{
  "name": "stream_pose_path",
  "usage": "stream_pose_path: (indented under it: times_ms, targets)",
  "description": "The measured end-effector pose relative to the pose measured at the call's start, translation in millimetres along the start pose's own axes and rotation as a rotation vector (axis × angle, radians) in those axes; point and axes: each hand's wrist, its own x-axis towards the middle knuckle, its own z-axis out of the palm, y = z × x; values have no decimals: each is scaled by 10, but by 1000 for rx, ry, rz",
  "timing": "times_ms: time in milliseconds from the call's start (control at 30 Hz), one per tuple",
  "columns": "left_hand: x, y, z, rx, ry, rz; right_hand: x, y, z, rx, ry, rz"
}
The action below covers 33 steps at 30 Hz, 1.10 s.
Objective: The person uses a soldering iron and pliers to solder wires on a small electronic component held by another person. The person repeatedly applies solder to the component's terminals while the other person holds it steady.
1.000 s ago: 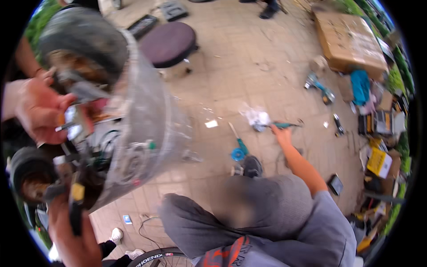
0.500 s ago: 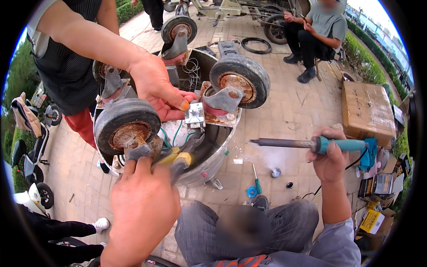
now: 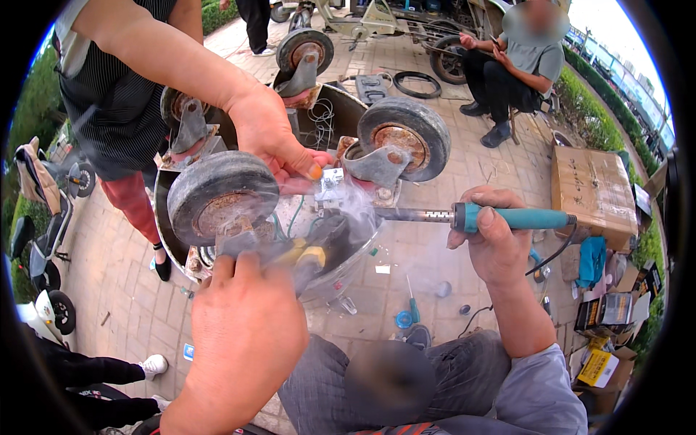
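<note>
- Your left hand [image 3: 246, 326], nearest the lower edge, is curled around a yellow-and-black tool [image 3: 313, 255]. The tool is blurred, and its far end points over the tub's near rim.
- Your right hand [image 3: 500, 235] grips the teal handle of a soldering iron [image 3: 522, 219], thumb and fingers wrapped near its front end. You hold it roughly level, shaft toward the tub.
- Pale smoke [image 3: 355, 210] drifts around the iron's tip, so you cannot tell what the tip touches.
- Just beyond your left fingers, a rusty caster [image 3: 221, 196] stands wheel-up on the tub [image 3: 341, 279].
- A small metal component [image 3: 330, 181] sits above the tub's opening, between that caster and the right-hand caster [image 3: 406, 138], pinched in a co-worker's hand [image 3: 272, 138] that reaches in from your upper left.
- Green wires [image 3: 296, 214] run below the component, inside the tub.
- On the paving to the tub's right lie a teal-handled screwdriver [image 3: 413, 308] and, just beside it, a blue ring-shaped item [image 3: 404, 319].
- Farther off to your right stands a large cardboard box [image 3: 594, 192].
- Beyond the tub, a black tyre [image 3: 417, 85] lies flat near a seated person [image 3: 540, 58].
</note>
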Motion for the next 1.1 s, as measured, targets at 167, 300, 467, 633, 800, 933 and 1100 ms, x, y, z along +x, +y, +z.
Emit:
stream_pose_path:
  times_ms: [167, 300, 467, 633, 800, 933, 1100]
  targets:
    - [9, 0, -10, -20, -10, -4, 18, 15, 43, -27, 28, 12]
    - [20, 0, 14, -10, 9, 14, 24, 0, 70, -58, 82, 40]
    - [36, 0, 49, -17, 37, 32, 52, -56, 115, -87, 131, 86]
    - [-5, 3, -2, -13, 38, 1, 73, -56, 162, -29, 132, 132]
    - [34, 9, 35, -18, 37, 25, 69, -102, 171, -60, 177, 132]
    - [16, 2, -1, 3, 28, 24, 65, -114, 195, -53, 181, 125]
    - [4, -3, -24, 6, 13, 8, 80, -105, 226, -42, 177, 133]
